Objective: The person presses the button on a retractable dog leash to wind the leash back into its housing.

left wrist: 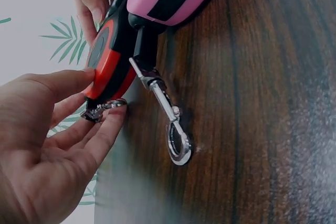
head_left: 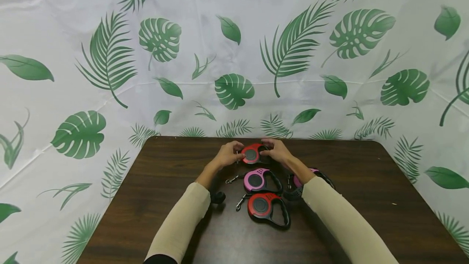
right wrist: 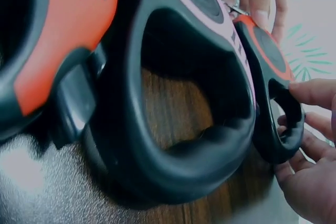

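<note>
At the far side of the table, a red and black retractable dog leash (head_left: 250,155) lies between both hands. My left hand (head_left: 227,155) pinches its casing at the clip end, thumb on the red face and fingers behind, as the left wrist view shows. On the other side, my right hand (head_left: 279,152) grips the black loop handle (right wrist: 294,132), thumb in front and fingers curled behind. Just nearer than this leash lies a pink one (head_left: 254,180), its metal clip (left wrist: 178,142) pointing left. Below that is a second red leash (head_left: 260,205).
Another pink leash (head_left: 297,181) lies to the right, partly hidden by the right forearm. The dark wood table (head_left: 176,166) ends at a white leaf-print cloth (head_left: 198,105) hanging behind it. A black band (head_left: 218,197) circles the left wrist.
</note>
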